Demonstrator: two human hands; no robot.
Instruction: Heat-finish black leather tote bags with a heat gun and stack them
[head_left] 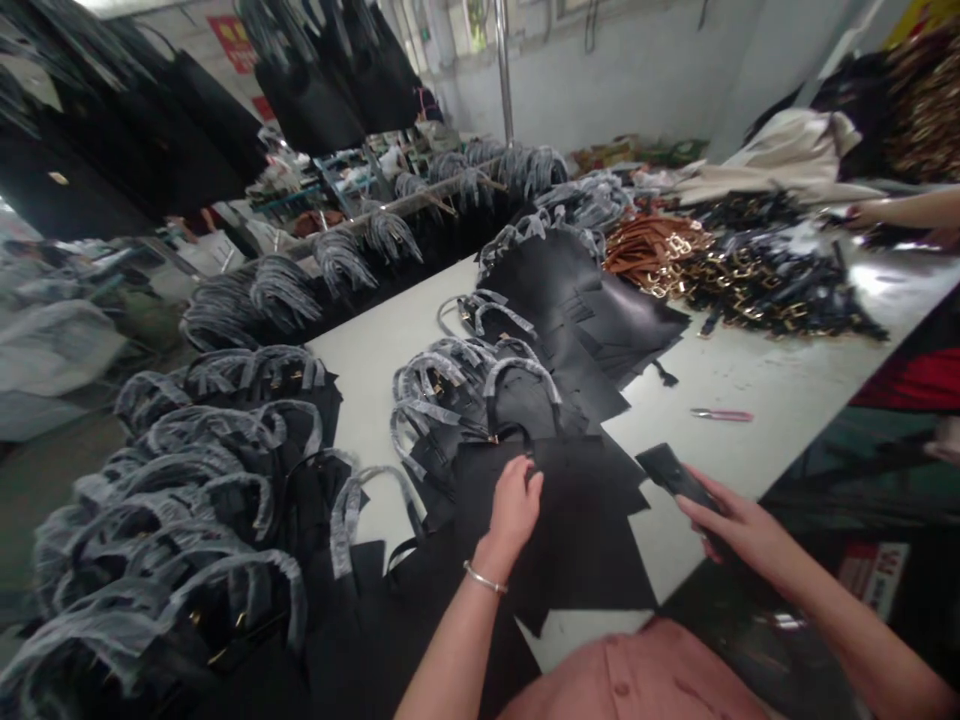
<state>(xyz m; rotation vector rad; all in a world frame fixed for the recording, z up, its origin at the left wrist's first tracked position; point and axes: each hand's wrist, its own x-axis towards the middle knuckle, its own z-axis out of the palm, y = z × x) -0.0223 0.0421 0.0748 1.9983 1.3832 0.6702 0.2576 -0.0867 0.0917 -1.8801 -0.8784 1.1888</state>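
A black handbag (577,530) lies flat before me, its plastic-wrapped handle (523,368) pointing away. My left hand (514,505) rests at the bag's top edge, its fingers curled together on a short black strap (514,428). The fingertips are partly hidden. My right hand (739,525) is off to the right of the bag, closed around a flat, dark, rectangular object (664,468); its exact kind is unclear. Several more black bags with wrapped handles (442,375) lie just beyond the one I touch.
Piles of black bags (187,500) crowd the left. Red-handled snips (721,414) lie on the pale table (750,465). Behind are stacked black panels (555,280), brown straps (649,245) and black buckled straps (780,285). Another person's arm (904,208) reaches in at right.
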